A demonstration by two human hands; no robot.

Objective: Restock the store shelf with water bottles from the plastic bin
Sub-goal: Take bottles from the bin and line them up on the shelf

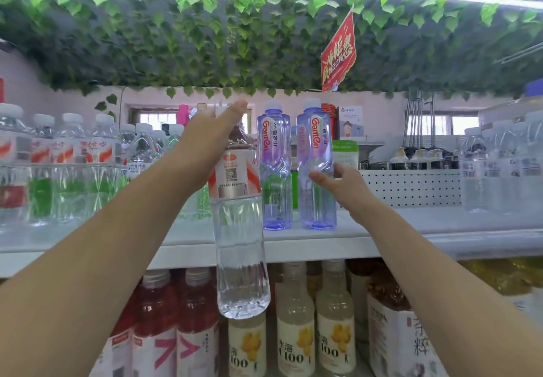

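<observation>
My left hand (205, 144) grips the neck and upper part of a large clear water bottle (239, 247) with a white and red label. The bottle hangs upright in front of the white shelf (382, 238), its base below the shelf edge. My right hand (340, 184) curls round the side of a purple-tinted Ganten bottle (316, 165) standing on the shelf. A second Ganten bottle (274, 168) stands just left of it. The plastic bin is not in view.
Rows of clear water bottles (67, 168) fill the shelf's left side, and more (499, 165) stand at the right. A white perforated rack (411, 188) sits behind. Red and yellow drink bottles (296, 332) line the shelf below. Leafy vines and a red sign (338, 53) hang overhead.
</observation>
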